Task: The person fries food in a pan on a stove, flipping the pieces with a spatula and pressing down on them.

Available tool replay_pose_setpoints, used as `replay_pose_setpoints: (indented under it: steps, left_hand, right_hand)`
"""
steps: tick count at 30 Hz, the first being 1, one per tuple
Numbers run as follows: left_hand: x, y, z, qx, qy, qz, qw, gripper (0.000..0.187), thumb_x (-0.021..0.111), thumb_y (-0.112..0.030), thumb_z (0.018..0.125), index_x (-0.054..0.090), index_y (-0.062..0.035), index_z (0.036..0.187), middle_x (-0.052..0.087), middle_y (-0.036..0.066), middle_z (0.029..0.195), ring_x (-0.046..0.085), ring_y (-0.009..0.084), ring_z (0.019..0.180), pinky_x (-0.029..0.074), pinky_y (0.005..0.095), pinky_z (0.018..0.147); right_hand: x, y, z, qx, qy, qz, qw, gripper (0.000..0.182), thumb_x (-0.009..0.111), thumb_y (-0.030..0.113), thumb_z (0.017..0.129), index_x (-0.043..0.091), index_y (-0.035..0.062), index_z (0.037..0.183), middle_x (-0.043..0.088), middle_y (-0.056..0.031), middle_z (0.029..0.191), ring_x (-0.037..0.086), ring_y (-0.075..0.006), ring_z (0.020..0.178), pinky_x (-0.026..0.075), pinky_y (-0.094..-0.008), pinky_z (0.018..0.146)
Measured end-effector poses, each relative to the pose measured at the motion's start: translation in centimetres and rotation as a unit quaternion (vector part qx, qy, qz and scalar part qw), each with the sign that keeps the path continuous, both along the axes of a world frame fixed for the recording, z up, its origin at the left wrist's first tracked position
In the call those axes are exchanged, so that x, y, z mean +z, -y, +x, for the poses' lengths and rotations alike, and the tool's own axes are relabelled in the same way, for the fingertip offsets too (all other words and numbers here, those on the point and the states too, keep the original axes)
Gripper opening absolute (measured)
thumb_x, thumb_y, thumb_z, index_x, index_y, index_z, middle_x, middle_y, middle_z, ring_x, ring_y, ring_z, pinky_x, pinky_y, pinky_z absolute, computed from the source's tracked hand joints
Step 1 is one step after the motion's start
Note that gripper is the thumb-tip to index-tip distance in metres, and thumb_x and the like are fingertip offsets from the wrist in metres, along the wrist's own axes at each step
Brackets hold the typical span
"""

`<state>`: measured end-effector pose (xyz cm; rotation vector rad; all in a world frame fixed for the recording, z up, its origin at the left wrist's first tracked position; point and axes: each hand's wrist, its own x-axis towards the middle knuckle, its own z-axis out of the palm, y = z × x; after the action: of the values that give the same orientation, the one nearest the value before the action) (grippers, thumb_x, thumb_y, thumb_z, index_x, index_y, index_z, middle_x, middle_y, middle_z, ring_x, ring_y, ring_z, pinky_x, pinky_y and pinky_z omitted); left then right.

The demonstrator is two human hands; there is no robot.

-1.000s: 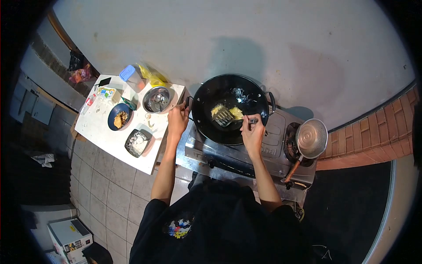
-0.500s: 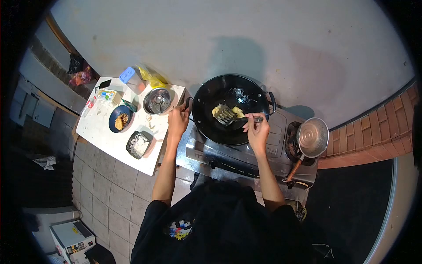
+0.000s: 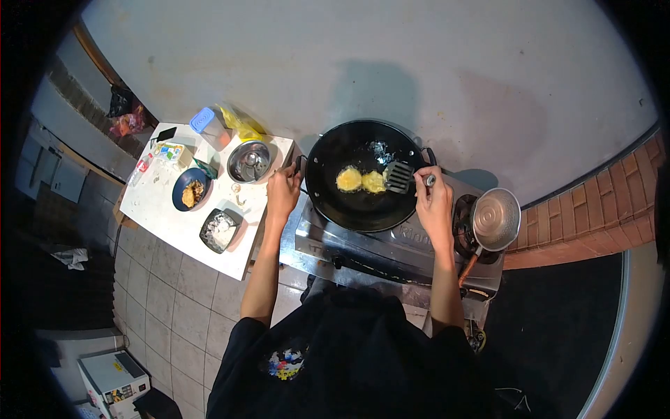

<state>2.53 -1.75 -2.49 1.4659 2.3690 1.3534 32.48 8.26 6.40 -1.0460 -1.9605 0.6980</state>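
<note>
A large black wok (image 3: 363,213) sits on the left side of the gas stove (image 3: 328,244). My left hand (image 3: 283,192) is closed on the wok's left handle. In my right hand (image 3: 436,202) is a slotted spatula (image 3: 398,177), its dark head over the right part of the wok. Two yellow pieces of frying food lie side by side in the wok: a rounder one (image 3: 349,180) on the left and an uneven one (image 3: 373,183) just left of the spatula head.
On the white table (image 3: 188,234) at left are a steel bowl (image 3: 249,160), a blue bowl with fried food (image 3: 184,202), a dark dish of white powder (image 3: 219,231) and a lidded plastic container (image 3: 209,127). A saucepan (image 3: 496,218) rests on the right burner. A wall stands behind the stove.
My right hand and the spatula have moved right, away from the food. Both yellow pieces now show uncovered. My left hand stays at the wok handle.
</note>
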Motion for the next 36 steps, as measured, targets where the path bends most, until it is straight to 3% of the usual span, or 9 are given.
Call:
replay_pose_setpoints:
  steps: [2, 6, 9, 15, 17, 20, 24, 26, 36]
  left_hand:
    - [-0.2, 0.0, -0.1, -0.003, -0.009, 0.004, 1.0, 0.027, 0.063, -0.009, 0.084, 0.066, 0.0048, 0.107, 0.065, 0.026, 0.1, 0.063, 0.0416, 0.093, 0.049, 0.043, 0.082]
    - [0.7, 0.2, 0.4, -0.001, -0.002, -0.005, 1.0, 0.026, 0.063, -0.009, 0.084, 0.066, 0.005, 0.106, 0.065, 0.027, 0.1, 0.062, 0.0421, 0.092, 0.049, 0.0434, 0.081]
    - [0.1, 0.0, 0.1, 0.0, -0.006, 0.002, 1.0, 0.026, 0.063, -0.009, 0.084, 0.066, 0.0047, 0.106, 0.064, 0.027, 0.1, 0.062, 0.0423, 0.091, 0.049, 0.0438, 0.08]
    - [-0.7, 0.0, 0.0, 0.002, -0.026, 0.038, 0.999, 0.026, 0.064, -0.008, 0.083, 0.067, 0.004, 0.106, 0.065, 0.025, 0.093, 0.063, 0.041, 0.086, 0.049, 0.0438, 0.076]
    - [-0.7, 0.0, -0.1, 0.004, -0.021, 0.032, 0.999, 0.026, 0.065, -0.008, 0.083, 0.066, 0.0039, 0.106, 0.064, 0.025, 0.092, 0.063, 0.0405, 0.084, 0.049, 0.0436, 0.075]
    - [-0.9, -0.2, -0.2, 0.0, -0.012, 0.021, 1.0, 0.026, 0.065, -0.008, 0.083, 0.066, 0.0039, 0.106, 0.064, 0.024, 0.09, 0.063, 0.0397, 0.082, 0.049, 0.0434, 0.073]
    - [-0.4, 0.0, 0.2, 0.001, -0.019, 0.037, 0.999, 0.026, 0.065, -0.008, 0.083, 0.066, 0.0038, 0.107, 0.064, 0.024, 0.088, 0.063, 0.0395, 0.081, 0.049, 0.0437, 0.072]
    - [-0.3, 0.0, 0.2, 0.002, -0.023, 0.031, 0.999, 0.026, 0.065, -0.008, 0.083, 0.066, 0.0038, 0.106, 0.064, 0.024, 0.089, 0.063, 0.0397, 0.081, 0.049, 0.0437, 0.072]
    - [0.0, -0.2, -0.1, -0.012, 0.004, -0.014, 1.0, 0.027, 0.061, -0.002, 0.081, 0.065, 0.009, 0.106, 0.065, 0.027, 0.092, 0.066, 0.0386, 0.09, 0.05, 0.0396, 0.08]
  right_hand:
    - [0.8, 0.1, -0.4, 0.018, -0.016, 0.061, 0.998, 0.008, 0.056, 0.002, 0.091, 0.05, -0.0024, 0.095, 0.056, -0.0199, 0.076, 0.056, -0.0361, 0.064, 0.045, -0.0386, 0.06]
    - [1.2, -0.8, -1.0, 0.026, -0.01, 0.079, 0.996, 0.009, 0.054, 0.005, 0.094, 0.049, -0.0013, 0.098, 0.055, -0.0193, 0.075, 0.056, -0.032, 0.063, 0.045, -0.0336, 0.062]
    - [0.4, -2.1, -1.5, 0.062, -0.004, 0.066, 0.996, 0.011, 0.053, 0.007, 0.094, 0.048, -0.0007, 0.1, 0.055, -0.0202, 0.077, 0.054, -0.0381, 0.068, 0.045, -0.0358, 0.067]
    - [0.5, -2.9, -2.1, 0.063, 0.064, -0.065, 0.994, 0.014, 0.05, 0.013, 0.097, 0.048, -0.0009, 0.099, 0.057, -0.0185, 0.08, 0.057, -0.0265, 0.069, 0.045, -0.0339, 0.067]
    - [-2.4, -4.5, -2.2, 0.063, -0.031, 0.032, 0.997, 0.017, 0.048, 0.015, 0.099, 0.05, -0.0011, 0.097, 0.061, -0.0134, 0.08, 0.053, -0.0159, 0.061, 0.044, -0.0298, 0.061]
    - [-4.5, -5.1, -2.2, 0.031, -0.073, -0.019, 0.997, 0.017, 0.047, 0.014, 0.1, 0.051, -0.0009, 0.094, 0.063, -0.0083, 0.081, 0.049, -0.0097, 0.055, 0.042, -0.0255, 0.055]
    - [-4.8, -4.4, -2.2, 0.02, -0.113, -0.074, 0.991, 0.016, 0.048, 0.014, 0.099, 0.051, -0.0015, 0.094, 0.063, -0.0099, 0.079, 0.054, -0.0145, 0.057, 0.044, -0.0288, 0.057]
    - [-5.0, -4.4, -2.2, 0.029, -0.153, -0.054, 0.986, 0.015, 0.047, 0.013, 0.099, 0.051, -0.0005, 0.094, 0.064, -0.0072, 0.082, 0.051, -0.0081, 0.055, 0.042, -0.0254, 0.053]
    - [-4.8, -4.0, -1.4, 0.025, -0.205, -0.07, 0.976, 0.014, 0.045, 0.012, 0.1, 0.052, 0.0004, 0.095, 0.063, -0.0063, 0.084, 0.05, -0.0087, 0.055, 0.041, -0.0255, 0.054]
